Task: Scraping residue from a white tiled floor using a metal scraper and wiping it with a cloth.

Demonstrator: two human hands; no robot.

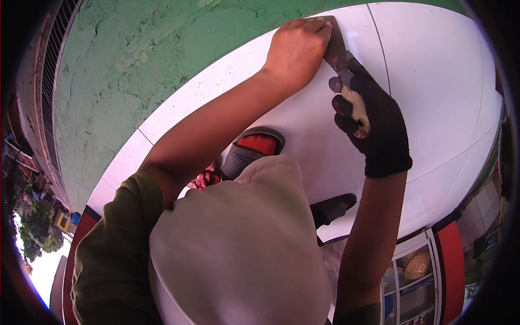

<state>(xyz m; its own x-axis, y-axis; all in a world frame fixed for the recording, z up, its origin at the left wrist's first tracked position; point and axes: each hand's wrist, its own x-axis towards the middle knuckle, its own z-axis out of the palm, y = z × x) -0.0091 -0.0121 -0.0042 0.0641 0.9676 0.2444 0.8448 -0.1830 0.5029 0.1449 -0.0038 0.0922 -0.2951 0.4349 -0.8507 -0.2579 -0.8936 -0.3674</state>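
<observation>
My right hand (pixel 382 122), in a black fingerless glove with the fingertips bare, is wrapped around the pale, worn handle of a putty knife (pixel 335 51). The wide dark blade points away from me and lies at the far edge of the white tiles, beside the green surface. My bare left hand (pixel 297 50) is closed at the blade's wide end, its fingers bent over the metal. What its thumb does is hidden. Reddish spots mark the blade near the handle.
White floor tiles (pixel 439 76) with thin dark joints lie under me. A rough, patchy green surface (pixel 124 70) borders them at the far left. Dark sandals with red insoles (pixel 257 143) are on my feet. A glass-fronted cabinet (pixel 414 276) stands at the lower right.
</observation>
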